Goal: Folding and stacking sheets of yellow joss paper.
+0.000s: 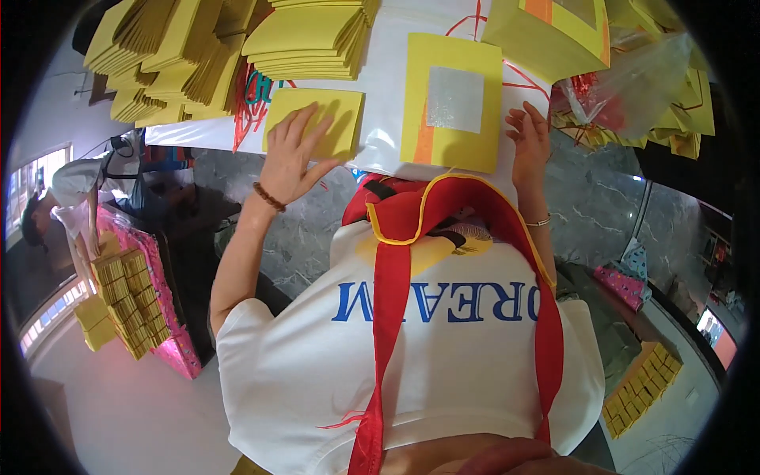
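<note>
My left hand [297, 154] lies with fingers spread on a folded yellow paper [342, 119] at the table's near edge. In front of me, right of that, is a yellow joss paper sheet [414, 103] with a silver square and an orange strip. My right hand [530, 138] is beside this sheet's right edge, fingers loosely bent and apart, with nothing visible in them. Behind the folded paper stands a pile of folded yellow papers [305, 47].
More folded yellow stacks [170, 55] fill the table's far left. At the far right sit a large yellow paper block [546, 39] and a clear plastic bag [633, 87] with red strings. Another person [79, 190] stands at left by a table of yellow bundles [131, 301].
</note>
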A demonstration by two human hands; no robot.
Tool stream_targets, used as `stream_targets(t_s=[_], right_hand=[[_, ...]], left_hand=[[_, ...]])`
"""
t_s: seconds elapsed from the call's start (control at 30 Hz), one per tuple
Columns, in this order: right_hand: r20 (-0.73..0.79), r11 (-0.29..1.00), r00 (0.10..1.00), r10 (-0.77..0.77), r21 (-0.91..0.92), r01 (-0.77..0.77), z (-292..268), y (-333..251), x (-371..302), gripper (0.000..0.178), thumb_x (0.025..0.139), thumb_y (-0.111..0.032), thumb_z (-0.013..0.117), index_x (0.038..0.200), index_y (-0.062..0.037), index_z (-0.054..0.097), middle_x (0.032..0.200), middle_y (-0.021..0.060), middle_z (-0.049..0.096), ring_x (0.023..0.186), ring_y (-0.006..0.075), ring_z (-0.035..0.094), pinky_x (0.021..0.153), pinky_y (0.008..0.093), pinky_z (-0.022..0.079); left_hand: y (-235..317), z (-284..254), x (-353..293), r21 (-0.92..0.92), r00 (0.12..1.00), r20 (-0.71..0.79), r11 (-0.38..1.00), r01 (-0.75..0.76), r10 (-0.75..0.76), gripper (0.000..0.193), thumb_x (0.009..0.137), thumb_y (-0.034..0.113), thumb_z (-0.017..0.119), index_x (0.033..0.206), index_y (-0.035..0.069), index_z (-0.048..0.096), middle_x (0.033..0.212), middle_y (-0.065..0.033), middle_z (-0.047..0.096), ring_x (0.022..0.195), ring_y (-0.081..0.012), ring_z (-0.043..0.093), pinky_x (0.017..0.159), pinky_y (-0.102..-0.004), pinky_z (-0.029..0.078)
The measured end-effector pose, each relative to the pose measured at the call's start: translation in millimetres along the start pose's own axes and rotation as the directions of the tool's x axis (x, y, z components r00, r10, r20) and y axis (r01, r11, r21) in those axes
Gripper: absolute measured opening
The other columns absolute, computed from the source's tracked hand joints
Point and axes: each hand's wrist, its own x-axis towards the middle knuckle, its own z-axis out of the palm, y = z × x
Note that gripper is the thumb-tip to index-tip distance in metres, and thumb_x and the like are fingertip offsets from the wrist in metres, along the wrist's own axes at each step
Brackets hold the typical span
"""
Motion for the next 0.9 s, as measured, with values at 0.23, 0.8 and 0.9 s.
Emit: stream_targets(t_s=[0.23,0.8,0.9], right_hand=[[0.428,0.312,0.772,-0.47,-0.738,0.599,12.8,27.1,-4.9,0.029,0.075,-0.023,0.068,0.1,-0.0117,0.061,0.104,0.004,0.058,0.1,0.0241,0.052,0.087,0.0375,0.036],[0.225,0.868,0.959,-0.174,-0.424,0.257,1.4,24.4,5.5,0.044,0.095,-0.029,0.039,0.081,0.0028,0.067,0.103,0.0112,0.061,0.1,0.0219,0.054,0.09,0.0315,0.039],[0.255,0.849,0.948,-0.192,-0.441,0.291,-0.4,28.1,6.7,0.046,0.095,-0.031,0.037,0.085,0.0027,0.066,0.104,0.0119,0.06,0.1,0.0224,0.053,0.09,0.0317,0.039]], left_hand=[[67.8,69.7,54.2,-0.122,0.97,-0.082,0.963,-0.239,0.23,0.043,0.076,0.024,0.064,0.115,0.008,0.055,0.118,-0.0101,0.05,0.104,-0.0291,0.048,0.086,-0.0383,0.039],[44.8,74.9,82.2,-0.654,0.977,0.209,0.738,0.165,-0.034,0.015,0.083,0.018,0.06,0.089,0.004,0.064,0.071,-0.0127,0.061,0.062,-0.0256,0.057,0.059,-0.0342,0.046],[42.6,75.2,81.6,-0.699,0.946,0.305,0.648,0.302,-0.112,0.016,0.083,0.018,0.061,0.089,0.003,0.065,0.069,-0.0113,0.061,0.058,-0.0203,0.055,0.056,-0.0319,0.045]])
